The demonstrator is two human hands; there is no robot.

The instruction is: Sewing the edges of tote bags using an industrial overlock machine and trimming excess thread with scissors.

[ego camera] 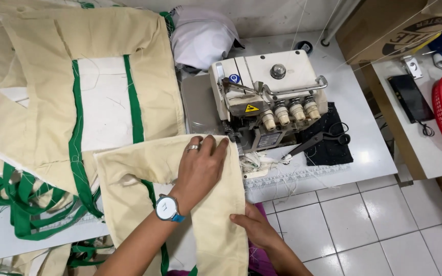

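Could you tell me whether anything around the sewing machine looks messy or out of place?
A clump of loose thread scraps lies at the sewing machine's front, beside the cream fabric piece under the left hand. Black scissors lie open nearby. Nothing looks damaged.

Bright, even overhead light fills the scene. Glare shines off the white table (364,153) and floor tiles (364,225). Shadows are soft and short. Focus is sharp; edges bend slightly from the wide lens.
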